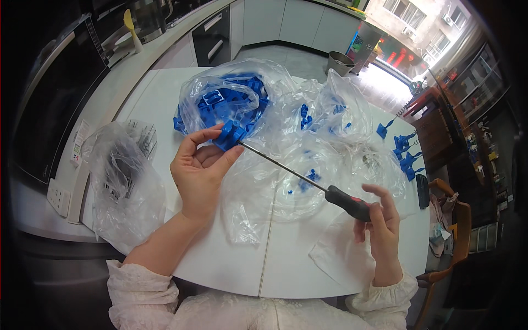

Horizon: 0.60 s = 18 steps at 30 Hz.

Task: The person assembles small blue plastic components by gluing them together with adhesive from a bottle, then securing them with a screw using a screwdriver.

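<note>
The left hand (199, 171) pinches a blue part (231, 136); the right hand (383, 226) lightly grasps the screwdriver (348, 204), whose shaft meets the part beside the left fingertips. Screwdriving seems in hand; the next move calls for steady alignment. Beyond the left fingers, a clear bag (276, 82) holds blue pieces (221, 108).

I see a white table (231, 269) with a seam across its top. On it sits a big clear bag (190, 91) of blue parts (220, 107). Left of that bag, a clear sack (146, 192) holds greyish pieces; to its right lie crumpled clear bags (352, 99) and, farther right, blue pieces with coils (408, 162) and a black object (422, 191).
</note>
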{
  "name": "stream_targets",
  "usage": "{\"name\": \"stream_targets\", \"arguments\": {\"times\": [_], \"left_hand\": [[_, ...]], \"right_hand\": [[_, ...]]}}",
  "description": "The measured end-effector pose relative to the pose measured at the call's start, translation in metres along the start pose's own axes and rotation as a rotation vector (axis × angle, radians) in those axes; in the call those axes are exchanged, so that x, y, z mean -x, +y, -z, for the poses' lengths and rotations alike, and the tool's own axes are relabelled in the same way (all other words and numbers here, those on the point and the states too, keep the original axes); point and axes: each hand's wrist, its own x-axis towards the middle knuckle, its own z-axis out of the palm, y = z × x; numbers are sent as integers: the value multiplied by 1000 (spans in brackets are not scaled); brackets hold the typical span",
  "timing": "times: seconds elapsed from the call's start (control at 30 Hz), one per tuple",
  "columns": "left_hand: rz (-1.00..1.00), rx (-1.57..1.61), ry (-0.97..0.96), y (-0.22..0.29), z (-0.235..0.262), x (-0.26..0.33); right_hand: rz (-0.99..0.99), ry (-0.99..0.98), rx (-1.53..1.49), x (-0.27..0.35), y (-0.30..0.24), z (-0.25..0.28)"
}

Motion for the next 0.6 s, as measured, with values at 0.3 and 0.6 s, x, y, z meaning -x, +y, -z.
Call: {"name": "stream_targets", "arguments": {"times": [0.3,0.6], "left_hand": [[12,19,32,-1,-1,-3],[11,12,63,-2,2,-6]], "right_hand": [[143,-87,-16,-1,5,-2],[-19,-169,-44,0,8,9]]}}
